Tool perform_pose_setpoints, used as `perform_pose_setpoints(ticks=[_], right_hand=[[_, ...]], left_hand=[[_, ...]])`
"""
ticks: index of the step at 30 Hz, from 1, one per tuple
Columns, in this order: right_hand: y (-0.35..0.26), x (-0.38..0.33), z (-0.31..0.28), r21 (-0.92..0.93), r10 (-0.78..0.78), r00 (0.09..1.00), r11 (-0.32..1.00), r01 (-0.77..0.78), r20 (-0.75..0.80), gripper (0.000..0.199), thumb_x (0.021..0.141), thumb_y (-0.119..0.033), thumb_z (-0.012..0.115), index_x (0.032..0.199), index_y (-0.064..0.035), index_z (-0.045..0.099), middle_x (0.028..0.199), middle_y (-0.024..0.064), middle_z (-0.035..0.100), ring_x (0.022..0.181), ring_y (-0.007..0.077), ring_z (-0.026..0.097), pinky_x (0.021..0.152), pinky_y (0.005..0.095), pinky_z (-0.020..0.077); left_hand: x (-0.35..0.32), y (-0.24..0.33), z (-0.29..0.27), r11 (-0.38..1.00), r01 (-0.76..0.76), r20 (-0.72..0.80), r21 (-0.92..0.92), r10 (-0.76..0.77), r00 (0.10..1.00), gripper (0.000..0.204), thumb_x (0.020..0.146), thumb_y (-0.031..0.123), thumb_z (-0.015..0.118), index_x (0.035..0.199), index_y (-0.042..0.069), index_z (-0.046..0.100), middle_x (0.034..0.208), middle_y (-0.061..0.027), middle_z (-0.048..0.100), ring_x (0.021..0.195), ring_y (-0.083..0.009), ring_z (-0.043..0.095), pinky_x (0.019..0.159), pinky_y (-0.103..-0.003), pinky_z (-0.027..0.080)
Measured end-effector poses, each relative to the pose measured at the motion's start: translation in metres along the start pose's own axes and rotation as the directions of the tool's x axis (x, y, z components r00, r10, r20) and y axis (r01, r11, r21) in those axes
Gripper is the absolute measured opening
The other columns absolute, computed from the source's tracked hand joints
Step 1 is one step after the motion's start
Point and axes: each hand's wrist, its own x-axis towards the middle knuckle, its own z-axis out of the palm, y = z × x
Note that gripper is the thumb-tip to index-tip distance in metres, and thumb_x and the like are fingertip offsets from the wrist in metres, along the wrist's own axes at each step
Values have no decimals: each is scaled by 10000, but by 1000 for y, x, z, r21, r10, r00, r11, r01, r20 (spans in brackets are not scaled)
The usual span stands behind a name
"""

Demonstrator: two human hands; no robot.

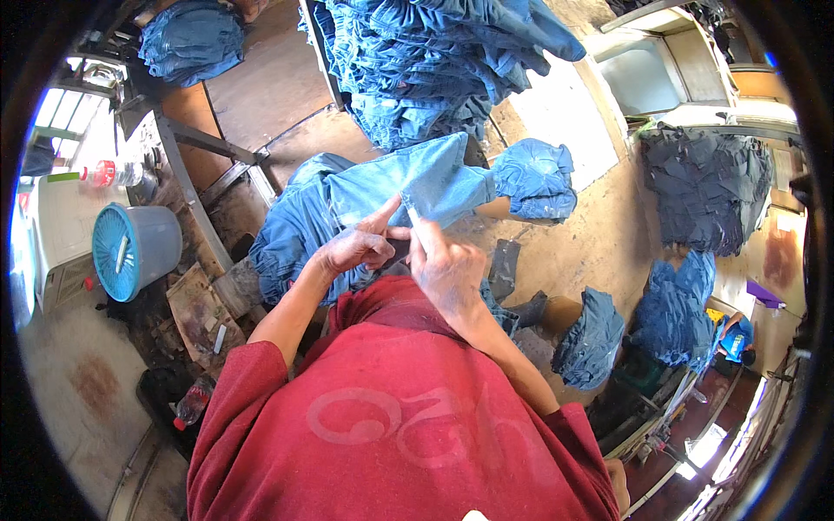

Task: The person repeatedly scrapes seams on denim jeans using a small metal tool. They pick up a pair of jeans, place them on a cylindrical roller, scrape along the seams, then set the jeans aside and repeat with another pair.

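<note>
A light blue denim garment [365, 195] lies spread over the work surface in front of me. My left hand [358, 244] rests on its near edge with the index finger stretched out toward the cloth. My right hand [445, 265] sits beside it, thumb and fingers pinching a fold of the denim along with a small thin pale object [413, 215] that I cannot identify. Both hands nearly touch each other. My red shirt [391, 408] fills the lower part of the view.
A tall stack of folded blue denim [434, 61] stands beyond the garment. Dark denim pile [708, 187] at right, smaller bundles [591, 339] near it. A blue bucket [130, 250] sits at left, plastic bottles [109, 174] nearby. Another person [737, 337] works at far right.
</note>
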Motion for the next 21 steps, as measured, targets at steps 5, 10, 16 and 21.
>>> perform_pose_setpoints(ticks=[5, 10, 16, 21], right_hand=[[1, 4, 1, 93, -156, 988, 983, 157, -16, 102, 934, -144, 754, 1032, -142, 728, 571, 56, 666, 525, 250, 704, 534, 391, 562], [-1, 7, 4, -23, -75, 997, 997, 75, 13, 166, 929, -187, 761, 1087, -138, 743, 563, 62, 666, 496, 248, 694, 493, 389, 548], [-2, 1, 2, -37, -31, 991, 999, 36, 128, 184, 953, -182, 729, 1126, -121, 745, 625, 67, 706, 556, 228, 727, 565, 362, 585], [4, -10, -7, 18, -97, 981, 995, 95, 171, 193, 929, -175, 760, 1114, -119, 753, 643, 79, 712, 569, 242, 729, 553, 375, 572]], left_hand=[[-1, 1, 0, 1000, -10, -21, 7, 10, 1000, 1225, 795, 24, 632, 1728, 213, -140, 1313, -183, 679, 522, -94, 418, 453, -271, 371], [-1, -1, -5, 1000, 10, -1, -11, -10, 1000, 1232, 789, 29, 638, 1734, 257, -118, 1352, -195, 663, 530, -95, 438, 464, -270, 384], [0, -1, -9, 999, 11, 41, -46, -9, 999, 1247, 790, 25, 656, 1731, 255, -129, 1360, -182, 667, 533, -90, 440, 460, -265, 380], [0, 4, -8, 1000, 14, 19, -28, -14, 1000, 1227, 798, -7, 613, 1731, 258, -138, 1461, -204, 609, 543, -75, 465, 480, -264, 418]])
